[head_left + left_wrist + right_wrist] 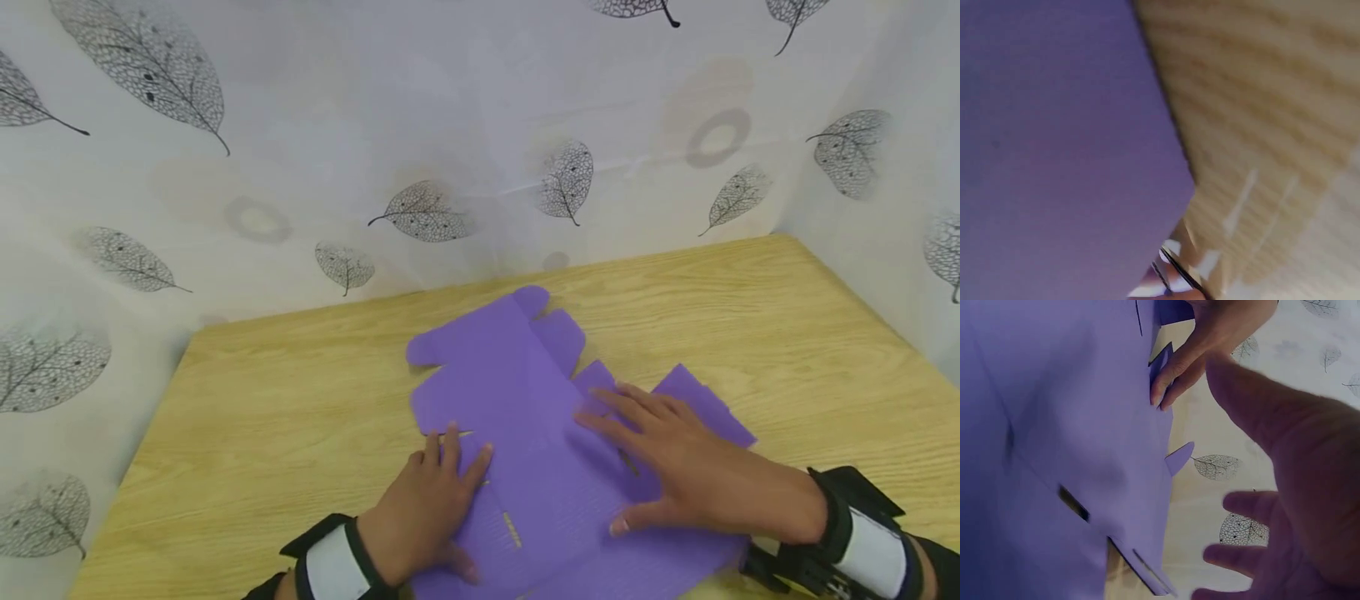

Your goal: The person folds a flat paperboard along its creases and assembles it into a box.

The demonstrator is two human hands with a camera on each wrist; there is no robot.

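A purple die-cut cardboard box blank [495,375] lies unfolded on the wooden table, with rounded flaps at its far end and slots through which the wood shows. On its left edge rests my left hand [423,504], fingers straight and thumb out to the side. My right hand [686,467] is spread over the right part of the cardboard, holding nothing; in the right wrist view its fingers stand apart from the sheet. That view also shows my left hand [1213,347] with fingertips touching the cardboard edge. Purple cardboard [1066,150] fills most of the left wrist view, hiding the hand.
The wooden table [285,400] extends to the left, right and far side of the cardboard. A white cloth with printed leaves [465,108] hangs behind the table and along both sides. Each wrist wears a dark strap [832,508] with a white panel.
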